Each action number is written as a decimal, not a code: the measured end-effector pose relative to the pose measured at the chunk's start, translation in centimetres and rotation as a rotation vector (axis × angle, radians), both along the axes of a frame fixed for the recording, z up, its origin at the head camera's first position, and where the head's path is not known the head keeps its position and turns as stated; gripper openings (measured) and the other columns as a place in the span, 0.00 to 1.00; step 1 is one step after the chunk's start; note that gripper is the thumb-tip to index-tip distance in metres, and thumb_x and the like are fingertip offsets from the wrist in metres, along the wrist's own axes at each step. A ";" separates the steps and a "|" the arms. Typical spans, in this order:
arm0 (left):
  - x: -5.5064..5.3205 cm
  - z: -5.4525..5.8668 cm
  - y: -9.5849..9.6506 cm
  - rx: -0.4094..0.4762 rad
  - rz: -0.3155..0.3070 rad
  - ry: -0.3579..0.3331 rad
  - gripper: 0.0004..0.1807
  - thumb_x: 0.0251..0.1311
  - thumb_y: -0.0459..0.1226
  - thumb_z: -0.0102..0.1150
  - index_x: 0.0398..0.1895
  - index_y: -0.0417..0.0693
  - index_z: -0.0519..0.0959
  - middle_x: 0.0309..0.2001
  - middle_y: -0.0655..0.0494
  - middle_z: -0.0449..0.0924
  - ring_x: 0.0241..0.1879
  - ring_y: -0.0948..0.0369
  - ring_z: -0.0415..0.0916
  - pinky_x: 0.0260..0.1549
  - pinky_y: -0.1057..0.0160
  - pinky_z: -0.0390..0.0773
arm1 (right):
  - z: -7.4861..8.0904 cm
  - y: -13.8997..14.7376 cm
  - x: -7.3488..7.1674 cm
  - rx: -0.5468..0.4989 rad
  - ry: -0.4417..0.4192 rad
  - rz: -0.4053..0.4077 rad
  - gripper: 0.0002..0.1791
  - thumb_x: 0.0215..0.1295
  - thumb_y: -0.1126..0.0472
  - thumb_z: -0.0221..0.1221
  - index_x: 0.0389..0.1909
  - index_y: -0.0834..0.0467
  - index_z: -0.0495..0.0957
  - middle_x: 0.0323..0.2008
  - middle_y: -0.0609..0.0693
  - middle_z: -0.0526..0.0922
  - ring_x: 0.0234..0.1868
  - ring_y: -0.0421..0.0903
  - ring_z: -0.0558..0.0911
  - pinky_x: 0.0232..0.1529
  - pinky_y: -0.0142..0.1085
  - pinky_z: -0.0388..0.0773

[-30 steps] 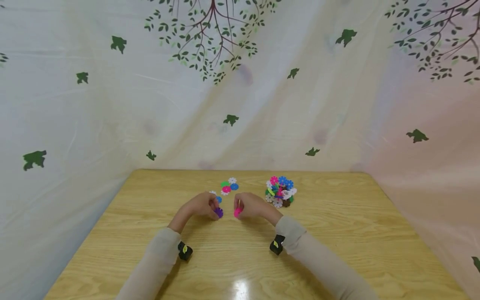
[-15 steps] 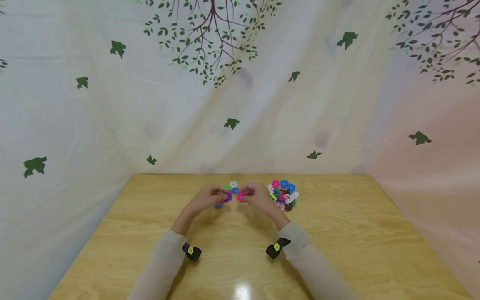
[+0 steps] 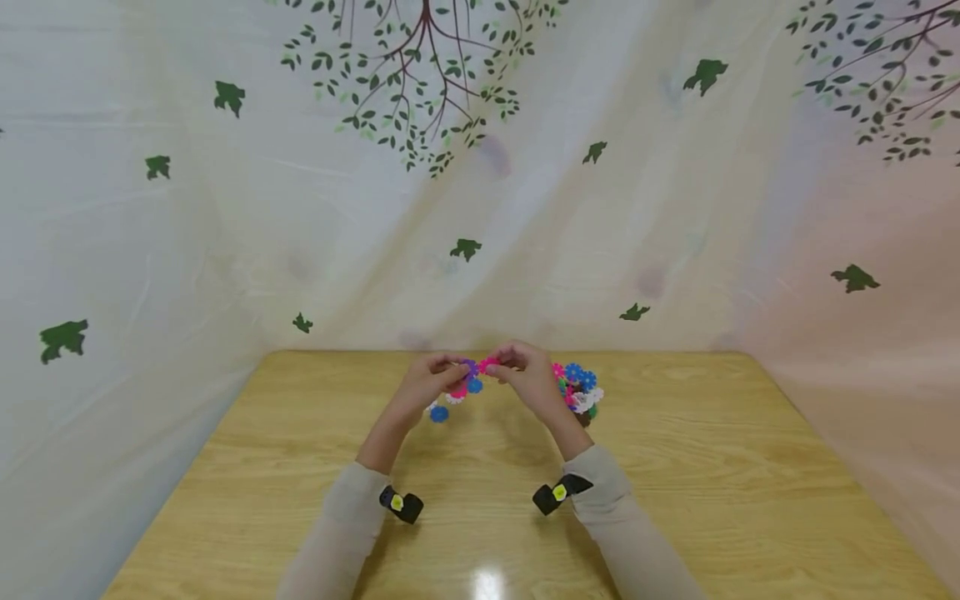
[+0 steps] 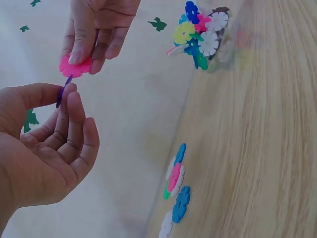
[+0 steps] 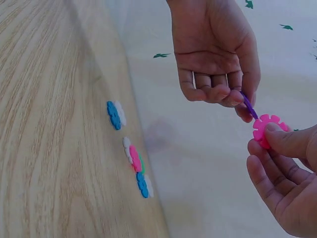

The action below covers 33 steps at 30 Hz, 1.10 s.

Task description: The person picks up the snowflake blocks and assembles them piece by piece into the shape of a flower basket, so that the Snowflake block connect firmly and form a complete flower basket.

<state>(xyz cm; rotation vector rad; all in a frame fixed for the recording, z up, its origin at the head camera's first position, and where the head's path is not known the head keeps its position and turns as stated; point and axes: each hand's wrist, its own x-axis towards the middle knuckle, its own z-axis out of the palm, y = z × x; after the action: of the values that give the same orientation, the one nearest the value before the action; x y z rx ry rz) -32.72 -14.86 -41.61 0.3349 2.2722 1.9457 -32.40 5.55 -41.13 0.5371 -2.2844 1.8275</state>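
Between thumb and fingers my left hand (image 3: 423,386) pinches a purple snowflake disc (image 4: 61,94), seen nearly edge-on in the left wrist view. My right hand (image 3: 525,372) pinches a pink snowflake disc (image 5: 268,127) whose notched face shows in the right wrist view. Both hands are raised over the far part of the table, close together. The purple disc's edge meets the pink disc's notched rim, the two set at an angle to each other.
On the wooden table (image 3: 480,492), a heap of mixed snowflake discs (image 3: 581,387) lies right of the hands. Several loose discs, among them a blue disc (image 3: 439,414), lie under and beside the left hand. A patterned cloth (image 3: 360,208) hangs behind.
Both hands have risen from near the tabletop and moved away from the body. The purple and pink discs, apart earlier, have come together at their edges.
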 end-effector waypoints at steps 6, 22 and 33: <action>0.0 -0.4 0.5 0.122 -0.015 -0.036 0.16 0.72 0.36 0.58 0.54 0.31 0.78 0.33 0.60 0.87 0.33 0.67 0.83 0.38 0.68 0.84 | -0.2 -0.4 0.1 -0.043 0.058 -0.050 0.06 0.63 0.69 0.68 0.38 0.68 0.84 0.35 0.66 0.86 0.32 0.38 0.83 0.34 0.27 0.82; 0.4 -0.2 1.1 0.250 -0.036 -0.064 0.09 0.72 0.29 0.56 0.50 0.30 0.76 0.30 0.64 0.85 0.31 0.67 0.83 0.39 0.69 0.84 | 0.8 -1.0 1.1 -0.171 0.008 -0.118 0.02 0.58 0.80 0.65 0.31 0.75 0.82 0.33 0.73 0.85 0.28 0.35 0.83 0.33 0.26 0.83; 0.5 -0.1 1.0 0.279 -0.041 -0.064 0.06 0.71 0.28 0.56 0.46 0.32 0.78 0.28 0.63 0.86 0.30 0.65 0.83 0.37 0.69 0.84 | -1.1 -1.5 0.4 -0.179 0.126 -0.145 0.03 0.57 0.75 0.69 0.30 0.72 0.84 0.32 0.71 0.86 0.27 0.32 0.82 0.31 0.24 0.80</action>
<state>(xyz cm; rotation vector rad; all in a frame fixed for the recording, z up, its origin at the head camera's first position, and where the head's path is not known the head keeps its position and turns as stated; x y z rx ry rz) -32.17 -13.82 -41.70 0.3384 1.9407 2.2196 -31.98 4.08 -42.25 0.4330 -1.9993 1.8477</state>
